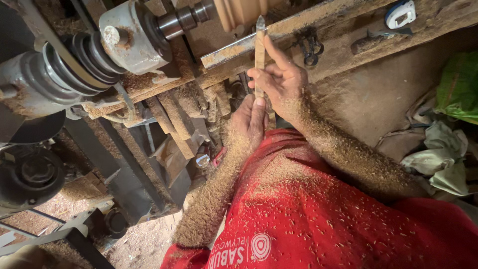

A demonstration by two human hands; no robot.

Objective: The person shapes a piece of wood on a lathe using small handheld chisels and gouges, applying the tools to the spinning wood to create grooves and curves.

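- Head view is looking down on a wood lathe, and one long turning chisel (259,52) is sitting in both hands.
- That chisel is showing a pale wooden handle, slim and straight, ending in a short grey metal tip that is lying across the rusty tool rest (239,50), just beside the turned wooden piece (241,11).
- Right hand (280,79) is closing around the upper handle, index finger stretching along it toward the tip.
- Left hand (249,122) is gripping the lower end, fingers curling shut around it.
- Two forearms are wearing a thick coat of sawdust; one red shirt (318,214) is speckled too.
- One grey stepped pulley (74,62) is sitting at left, and one white tape measure (401,14) is resting on the lathe bed (438,22).
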